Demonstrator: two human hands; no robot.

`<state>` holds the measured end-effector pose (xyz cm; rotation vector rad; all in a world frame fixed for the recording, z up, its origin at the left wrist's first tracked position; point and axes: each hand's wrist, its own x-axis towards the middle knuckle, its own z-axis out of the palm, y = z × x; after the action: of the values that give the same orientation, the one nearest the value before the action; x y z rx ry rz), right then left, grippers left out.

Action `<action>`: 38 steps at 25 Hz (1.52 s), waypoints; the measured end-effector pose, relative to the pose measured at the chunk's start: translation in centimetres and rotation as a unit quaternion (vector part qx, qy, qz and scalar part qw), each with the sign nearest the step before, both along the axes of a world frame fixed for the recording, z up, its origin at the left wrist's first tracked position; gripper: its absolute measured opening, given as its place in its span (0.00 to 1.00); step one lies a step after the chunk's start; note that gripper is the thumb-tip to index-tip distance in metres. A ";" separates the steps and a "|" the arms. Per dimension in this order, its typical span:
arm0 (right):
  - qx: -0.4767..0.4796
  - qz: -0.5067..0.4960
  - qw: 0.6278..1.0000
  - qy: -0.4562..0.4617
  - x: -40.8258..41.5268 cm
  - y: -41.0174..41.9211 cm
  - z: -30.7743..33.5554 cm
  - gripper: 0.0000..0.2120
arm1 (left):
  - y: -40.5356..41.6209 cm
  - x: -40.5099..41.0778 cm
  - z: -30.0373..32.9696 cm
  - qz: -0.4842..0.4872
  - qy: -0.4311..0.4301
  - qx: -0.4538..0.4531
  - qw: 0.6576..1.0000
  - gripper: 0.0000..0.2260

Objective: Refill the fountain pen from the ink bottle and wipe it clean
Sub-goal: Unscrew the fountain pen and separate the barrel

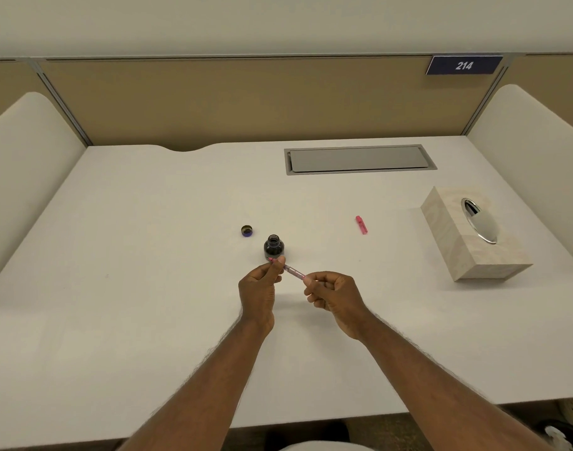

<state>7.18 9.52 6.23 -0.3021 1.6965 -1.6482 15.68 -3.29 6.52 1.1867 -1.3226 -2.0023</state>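
Both hands meet over the middle of the white desk (148, 222), sharing one slim pink translucent fountain pen (294, 272). The left hand (258, 288) pinches the pen's front end between thumb and fingertips, and the right hand (335, 296) is closed around the rear end in a fingertip grip. The pen runs from about ten o'clock down to four o'clock between them. That two-ended hold looks to me like twisting, either parting the barrel or working the filler, though which one is too small to tell.

Just beyond the left hand's fingertips, at twelve o'clock from it, stands the ink bottle (274, 248), squat dark glass with a round shoulder and an open neck. It sits close, probably so the nib has a short trip to the ink. Its screw cap (247, 230) lies upturned at ten o'clock from the bottle, out of the way. A short pink pen cap (361, 224) rests well apart at two o'clock.

At three o'clock, near the desk's right edge, sits a pale stone-patterned tissue box (473, 249) with a shiny oval opening, likely kept handy for wiping. No tissue has been pulled out.
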 end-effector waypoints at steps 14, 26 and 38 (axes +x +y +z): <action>-0.014 0.014 0.997 -0.075 -6.4 4.6 -0.3 0.17 | 5.3 -5.4 0.4 0.041 -0.018 0.004 0.999 0.10; -0.013 0.013 0.998 -0.060 -8.4 6.1 -0.9 0.10 | 6.9 -7.0 0.0 0.052 -0.019 0.024 0.998 0.10; -0.020 -0.007 0.998 -0.060 -7.9 5.7 -0.7 0.09 | 6.5 -7.4 0.3 0.033 -0.016 0.028 0.999 0.10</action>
<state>-0.70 15.26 5.55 -0.2071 1.5814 -1.6787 8.31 3.22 6.79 1.2762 -1.2342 -1.9938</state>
